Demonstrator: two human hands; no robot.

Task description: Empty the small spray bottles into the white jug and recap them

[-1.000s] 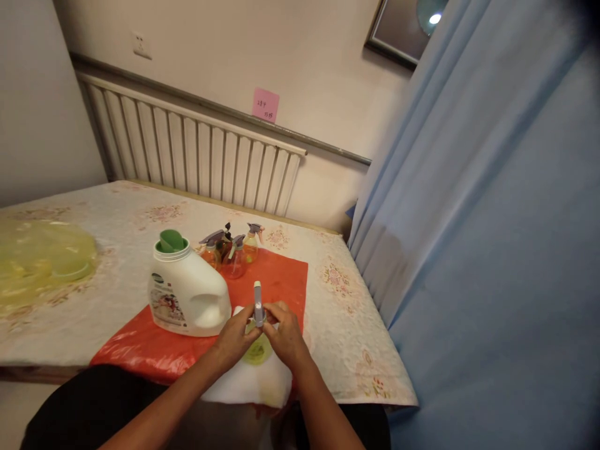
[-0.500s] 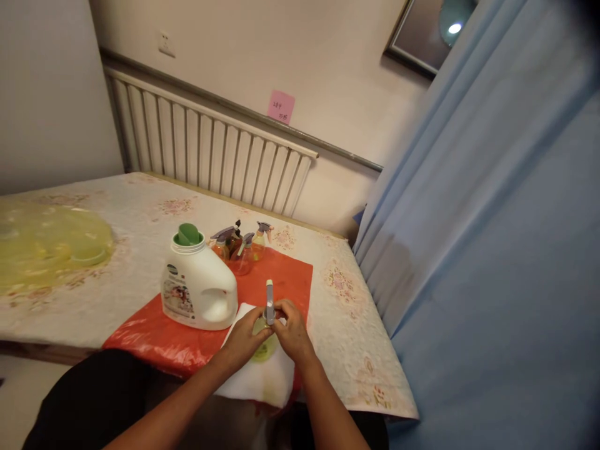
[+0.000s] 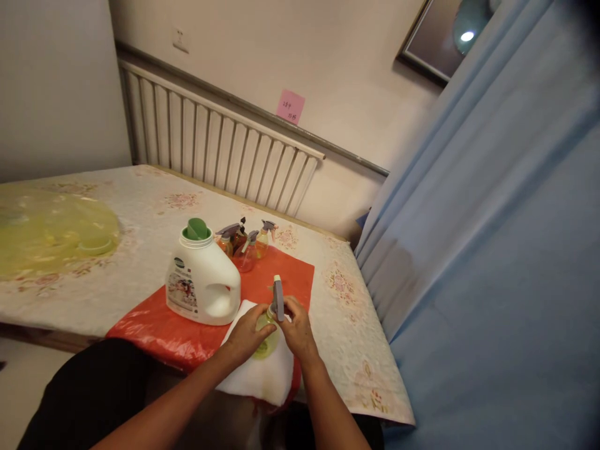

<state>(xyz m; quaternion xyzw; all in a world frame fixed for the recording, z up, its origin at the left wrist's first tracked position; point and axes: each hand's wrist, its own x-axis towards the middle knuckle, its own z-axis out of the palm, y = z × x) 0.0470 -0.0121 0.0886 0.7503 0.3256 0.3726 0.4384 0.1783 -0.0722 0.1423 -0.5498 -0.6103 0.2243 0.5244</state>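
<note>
A small yellow-green spray bottle [image 3: 265, 344] stands on a folded white cloth [image 3: 276, 378] in front of me. My left hand [image 3: 248, 331] is closed round the upper part of its body. At the bottle's neck, my right hand [image 3: 295, 328] pinches the grey spray head [image 3: 279, 300], whose pale nozzle points away from me. The fingers hide part of the neck, so I cannot tell how tightly the head sits. Just left of the hands stands a large white jug [image 3: 204, 284] with a green spout in its mouth.
Several spray bottles [image 3: 246, 253] stand together behind the jug. Red plastic sheeting [image 3: 285, 269] lies under these things on a flower-patterned bed cover [image 3: 342, 325]. A yellow plastic bag [image 3: 56, 231] lies at the left; a blue curtain [image 3: 469, 250] hangs at the right.
The spray head has turned slightly on the bottle, its grey side now showing more, with my right hand's fingers still at it. My left hand keeps its hold; the view has shifted a little.
</note>
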